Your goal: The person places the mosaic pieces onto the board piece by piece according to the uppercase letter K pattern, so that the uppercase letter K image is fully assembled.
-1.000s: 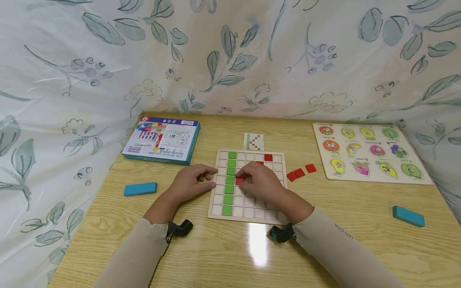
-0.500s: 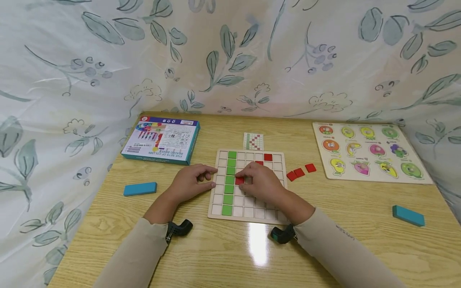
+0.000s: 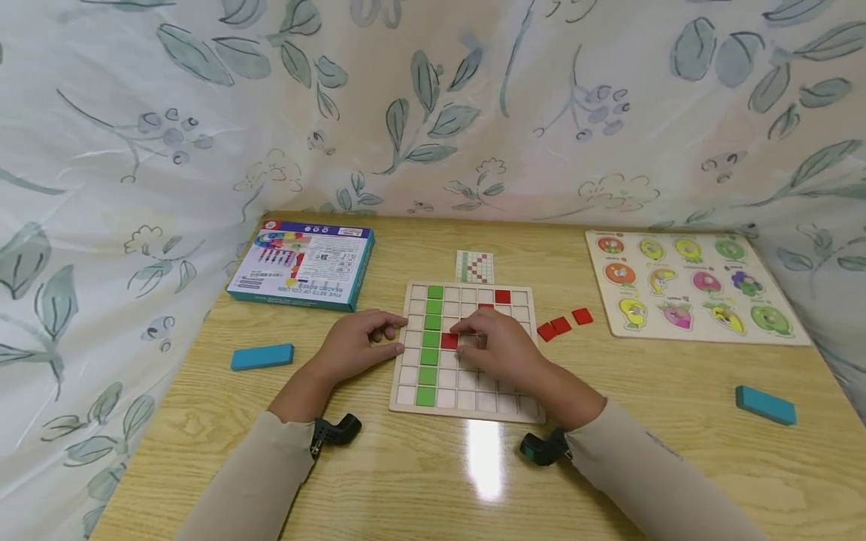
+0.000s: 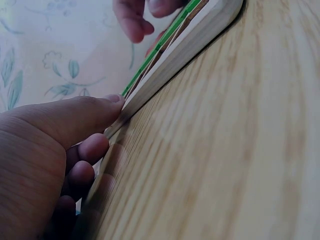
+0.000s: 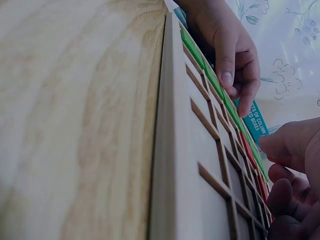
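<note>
A wooden grid board (image 3: 467, 417) lies flat on the table, with a column of green tiles (image 3: 429, 338) near its left side. My right hand (image 3: 504, 346) hovers over the grid, thumb and forefinger apart, just right of a red tile (image 3: 449, 341) seated in a cell beside the green column. Other red tiles, such as the one near the top right (image 3: 503, 297), sit in the grid, some partly hidden by this hand. At the board's left edge, my left hand (image 3: 358, 346) rests with relaxed fingers; its thumb (image 4: 95, 112) touches the edge.
Several loose red tiles (image 3: 560, 324) lie right of the board. A small pattern card (image 3: 476, 267) is behind it. A boxed set (image 3: 301, 263) stands back left, a fruit puzzle board (image 3: 697, 285) back right. Blue blocks (image 3: 262, 357) lie on either side.
My right hand has let go of the red tile and drawn slightly to the right, uncovering more of it. My left hand has stayed at the board's edge.
</note>
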`<state>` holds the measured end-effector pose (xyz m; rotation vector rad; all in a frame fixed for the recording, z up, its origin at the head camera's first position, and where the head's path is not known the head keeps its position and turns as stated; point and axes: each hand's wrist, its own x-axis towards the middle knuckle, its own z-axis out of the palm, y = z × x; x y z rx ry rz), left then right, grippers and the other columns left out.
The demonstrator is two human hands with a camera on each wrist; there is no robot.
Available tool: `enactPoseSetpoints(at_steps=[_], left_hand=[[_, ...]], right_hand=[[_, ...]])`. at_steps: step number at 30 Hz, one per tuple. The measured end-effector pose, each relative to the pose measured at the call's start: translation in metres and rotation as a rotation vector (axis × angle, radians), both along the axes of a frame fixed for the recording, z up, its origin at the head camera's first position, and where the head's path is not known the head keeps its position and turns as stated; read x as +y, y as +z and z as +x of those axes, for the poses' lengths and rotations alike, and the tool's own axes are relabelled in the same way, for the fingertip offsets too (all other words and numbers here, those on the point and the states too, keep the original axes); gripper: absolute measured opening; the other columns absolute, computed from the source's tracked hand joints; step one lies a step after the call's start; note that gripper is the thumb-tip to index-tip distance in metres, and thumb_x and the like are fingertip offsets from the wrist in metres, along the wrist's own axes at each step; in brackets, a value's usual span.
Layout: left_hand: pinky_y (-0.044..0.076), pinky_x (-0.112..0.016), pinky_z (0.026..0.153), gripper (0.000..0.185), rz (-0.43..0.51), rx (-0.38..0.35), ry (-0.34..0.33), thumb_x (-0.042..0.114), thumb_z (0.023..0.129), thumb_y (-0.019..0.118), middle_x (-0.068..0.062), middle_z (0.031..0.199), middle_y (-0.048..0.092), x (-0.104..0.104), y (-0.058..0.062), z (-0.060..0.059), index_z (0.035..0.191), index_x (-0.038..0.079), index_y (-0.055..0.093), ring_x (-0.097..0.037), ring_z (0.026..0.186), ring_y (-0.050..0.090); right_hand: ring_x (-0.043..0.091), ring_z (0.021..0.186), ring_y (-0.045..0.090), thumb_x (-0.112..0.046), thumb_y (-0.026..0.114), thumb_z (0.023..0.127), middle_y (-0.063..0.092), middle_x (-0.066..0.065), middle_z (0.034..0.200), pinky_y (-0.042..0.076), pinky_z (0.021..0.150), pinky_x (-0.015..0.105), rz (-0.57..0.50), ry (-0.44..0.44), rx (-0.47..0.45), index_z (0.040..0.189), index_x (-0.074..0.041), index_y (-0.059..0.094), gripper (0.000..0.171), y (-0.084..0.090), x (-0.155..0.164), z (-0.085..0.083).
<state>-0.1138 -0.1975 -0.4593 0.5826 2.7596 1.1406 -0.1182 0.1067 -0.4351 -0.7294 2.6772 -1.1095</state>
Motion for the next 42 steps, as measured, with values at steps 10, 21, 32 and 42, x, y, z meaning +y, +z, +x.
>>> enactPoseSetpoints(at_steps=[10, 21, 32, 42], left_hand=[[0.046, -0.036, 0.080, 0.038, -0.006, 0.007, 0.000, 0.028, 0.095, 0.084, 0.012, 0.097, 0.065, -0.001, -0.002, 0.000, 0.131, 0.019, 0.077, -0.015, 0.085, 0.056], [0.046, -0.036, 0.080, 0.037, -0.012, 0.010, 0.006, 0.028, 0.095, 0.084, 0.012, 0.098, 0.066, 0.000, -0.002, 0.000, 0.131, 0.019, 0.077, -0.015, 0.085, 0.056], [0.046, -0.036, 0.080, 0.037, -0.007, 0.000, 0.013, 0.028, 0.095, 0.084, 0.011, 0.098, 0.066, -0.001, -0.001, 0.000, 0.131, 0.019, 0.077, -0.015, 0.085, 0.056], [0.046, -0.036, 0.080, 0.037, -0.005, -0.010, 0.013, 0.028, 0.095, 0.085, 0.011, 0.098, 0.067, 0.000, -0.001, 0.000, 0.131, 0.019, 0.077, -0.015, 0.085, 0.056]], right_hand=[[0.017, 0.080, 0.055, -0.013, 0.080, 0.093, 0.069, -0.003, 0.114, 0.050, 0.071, 0.034, -0.018, -0.050, -0.009, 0.123, -0.020, 0.079, 0.031, 0.001, 0.022, 0.006], [0.016, 0.072, 0.053, -0.010, 0.080, 0.093, 0.068, 0.001, 0.105, 0.045, 0.065, 0.030, -0.042, -0.121, 0.041, 0.123, -0.014, 0.079, 0.030, -0.006, 0.067, 0.009], [0.021, 0.081, 0.060, -0.009, 0.081, 0.094, 0.069, 0.009, 0.123, 0.051, 0.069, 0.029, 0.004, -0.213, 0.049, 0.125, -0.010, 0.077, 0.031, -0.006, 0.111, 0.003], [0.021, 0.078, 0.057, -0.004, 0.080, 0.092, 0.067, 0.012, 0.125, 0.048, 0.068, 0.028, 0.038, -0.242, 0.105, 0.125, -0.007, 0.077, 0.033, -0.010, 0.130, -0.006]])
